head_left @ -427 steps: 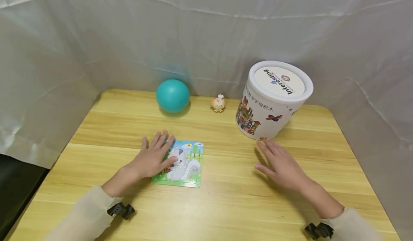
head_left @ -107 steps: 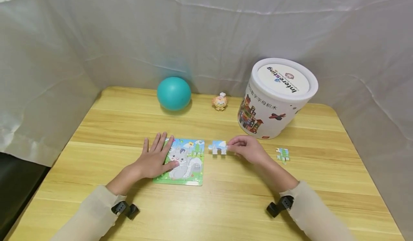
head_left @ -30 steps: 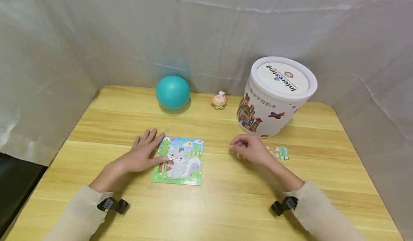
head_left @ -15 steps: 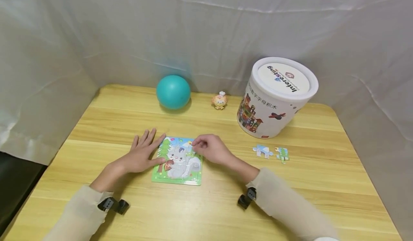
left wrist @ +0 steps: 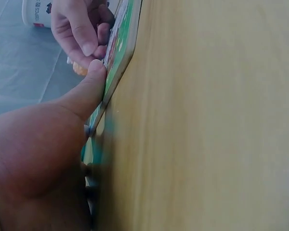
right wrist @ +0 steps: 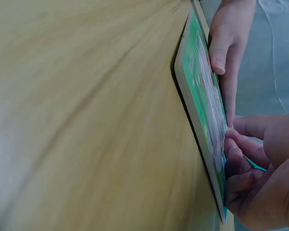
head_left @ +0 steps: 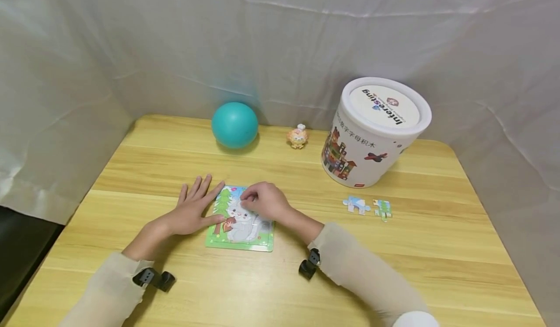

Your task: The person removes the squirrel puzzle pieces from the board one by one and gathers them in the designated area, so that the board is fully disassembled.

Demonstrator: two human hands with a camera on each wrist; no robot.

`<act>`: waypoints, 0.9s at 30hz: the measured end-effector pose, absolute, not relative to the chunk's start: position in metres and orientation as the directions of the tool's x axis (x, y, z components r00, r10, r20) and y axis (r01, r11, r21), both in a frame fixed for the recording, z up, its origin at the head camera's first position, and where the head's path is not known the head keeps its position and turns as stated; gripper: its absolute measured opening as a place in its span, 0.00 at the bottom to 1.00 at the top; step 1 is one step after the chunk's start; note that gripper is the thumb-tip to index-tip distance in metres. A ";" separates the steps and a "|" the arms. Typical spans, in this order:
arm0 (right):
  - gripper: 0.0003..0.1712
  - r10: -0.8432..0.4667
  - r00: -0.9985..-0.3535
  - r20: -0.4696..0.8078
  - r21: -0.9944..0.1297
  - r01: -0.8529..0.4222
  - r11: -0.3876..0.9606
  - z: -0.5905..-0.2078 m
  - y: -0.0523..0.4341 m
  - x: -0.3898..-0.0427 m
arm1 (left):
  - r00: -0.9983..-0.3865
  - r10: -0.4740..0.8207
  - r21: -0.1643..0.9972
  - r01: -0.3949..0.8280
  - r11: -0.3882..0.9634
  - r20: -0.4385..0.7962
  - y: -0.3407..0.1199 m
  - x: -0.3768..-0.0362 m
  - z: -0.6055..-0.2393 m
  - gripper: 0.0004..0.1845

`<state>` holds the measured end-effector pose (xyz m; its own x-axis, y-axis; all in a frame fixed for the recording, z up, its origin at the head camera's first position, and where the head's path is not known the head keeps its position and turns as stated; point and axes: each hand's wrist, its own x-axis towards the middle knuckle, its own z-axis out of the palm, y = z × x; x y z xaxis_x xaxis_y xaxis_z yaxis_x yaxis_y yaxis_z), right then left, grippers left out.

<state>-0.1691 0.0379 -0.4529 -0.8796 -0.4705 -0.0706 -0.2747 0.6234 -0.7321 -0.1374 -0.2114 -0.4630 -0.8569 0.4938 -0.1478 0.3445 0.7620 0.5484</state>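
A square jigsaw puzzle (head_left: 238, 242) with a grey squirrel picture lies on the wooden table. My left hand (head_left: 190, 215) spreads flat at its left side; the thumb rests on its edge, as the left wrist view shows at the thumb tip (left wrist: 97, 67). Over the puzzle's upper part is my right hand (head_left: 268, 201), fingers bent, thumb and forefinger tips together right at the surface. In the right wrist view those fingertips (right wrist: 231, 137) meet the board's face; I cannot tell whether they pinch a piece. A blue sky piece (head_left: 356, 204) and a green tree piece (head_left: 383, 210) lie loose to the right.
At the back stand a teal ball (head_left: 235, 125) and a small orange figurine (head_left: 298, 136). A tall white lidded bucket (head_left: 367, 142) is at the back right, behind the loose pieces. Grey cloth (head_left: 280, 50) hangs around the table's back and sides.
Several seconds ago my right hand held the sky piece, which now lies beside the tree piece. Since then that hand has gone left onto the puzzle. My left hand has shifted slightly left.
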 end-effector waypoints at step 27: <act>0.07 -0.411 -0.907 -0.092 -0.612 -0.274 0.742 -0.453 0.017 -0.160 | -0.857 0.493 0.550 0.343 0.761 -0.148 -0.212 -0.138 -0.466 0.48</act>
